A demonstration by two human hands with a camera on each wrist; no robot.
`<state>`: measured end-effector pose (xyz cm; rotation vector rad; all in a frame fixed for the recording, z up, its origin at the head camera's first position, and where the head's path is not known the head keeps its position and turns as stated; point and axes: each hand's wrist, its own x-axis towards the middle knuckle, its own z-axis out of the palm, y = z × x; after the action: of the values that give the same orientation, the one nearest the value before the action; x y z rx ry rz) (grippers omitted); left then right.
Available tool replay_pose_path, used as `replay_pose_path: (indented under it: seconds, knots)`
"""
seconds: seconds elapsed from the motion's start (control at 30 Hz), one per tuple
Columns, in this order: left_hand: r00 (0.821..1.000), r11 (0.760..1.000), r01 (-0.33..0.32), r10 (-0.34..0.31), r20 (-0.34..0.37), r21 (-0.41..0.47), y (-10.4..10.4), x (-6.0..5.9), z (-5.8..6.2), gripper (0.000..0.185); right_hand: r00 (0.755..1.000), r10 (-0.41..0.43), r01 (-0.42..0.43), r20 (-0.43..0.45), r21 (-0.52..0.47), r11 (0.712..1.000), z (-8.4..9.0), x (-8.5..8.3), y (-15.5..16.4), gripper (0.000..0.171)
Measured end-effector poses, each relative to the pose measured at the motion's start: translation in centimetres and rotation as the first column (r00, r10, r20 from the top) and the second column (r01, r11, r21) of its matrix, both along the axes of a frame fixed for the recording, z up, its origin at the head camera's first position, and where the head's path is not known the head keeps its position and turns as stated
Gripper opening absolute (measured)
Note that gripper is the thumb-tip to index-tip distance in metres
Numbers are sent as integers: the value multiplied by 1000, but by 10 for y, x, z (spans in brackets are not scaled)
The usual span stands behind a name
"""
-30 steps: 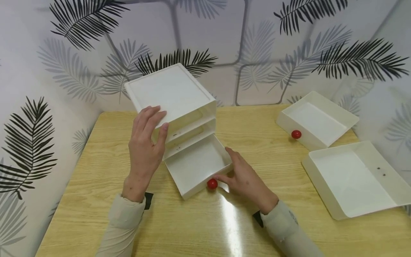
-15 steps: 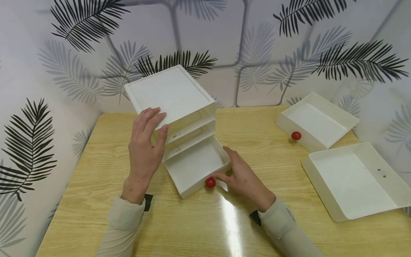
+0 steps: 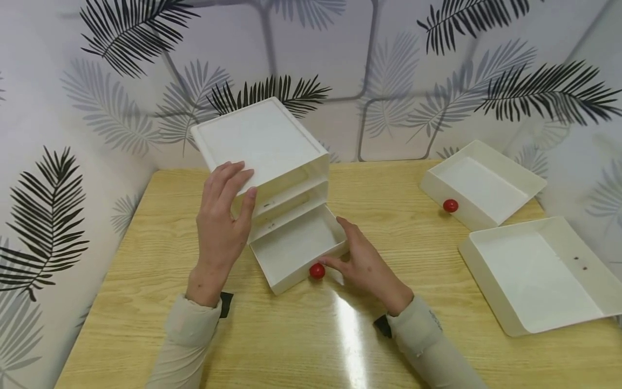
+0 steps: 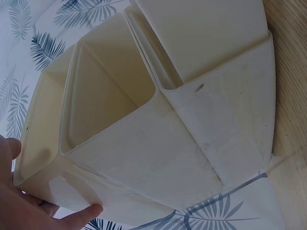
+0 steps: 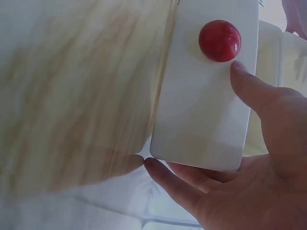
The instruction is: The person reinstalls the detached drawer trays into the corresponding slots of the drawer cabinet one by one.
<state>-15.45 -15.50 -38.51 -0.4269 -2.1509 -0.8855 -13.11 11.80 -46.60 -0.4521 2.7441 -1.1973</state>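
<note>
Three white plastic drawers are in view, and only one has moved: the bottom drawer (image 3: 297,249), still half out of the cabinet (image 3: 262,156), now sits a little deeper in its slot than a second ago, its front and red knob (image 3: 317,270) nearer the frame. I judge it is being slid home, with most of its travel left.

The wooden table (image 3: 146,281) is pale, grained and glossy, catching a bright streak of light. The cabinet is a smooth, boxy shell with a recessed flat top and two open slots above the moving drawer. To the right lie a large shallow drawer (image 3: 534,275) with no knob showing, and beyond it a smaller drawer (image 3: 481,181) with its own round red knob (image 3: 450,205); both are thin-walled, matte and square-cornered.

The left hand (image 3: 221,227) rests on the cabinet's front top corner, fingers nearly straight over the lid, thumb down the side, steadying it. The right hand (image 3: 362,262) cups the drawer's front right corner, fingers lightly bent, thumb by the glossy domed knob.
</note>
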Motion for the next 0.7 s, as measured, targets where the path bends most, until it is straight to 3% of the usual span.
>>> replay_pose_path:
  seconds: [0.5, 0.7]
  knots:
    - [1000, 1000, -2, 2, -8, 9, 1, -2, 2, 30, 1000, 1, -2, -19, -30, 1000, 1, -7, -3, 102]
    - [1000, 1000, 0, 0, 2, 7, 1, -1, 1, 30, 1000, 1, 1, 23, -66, 998, -3, -12, -7, 102]
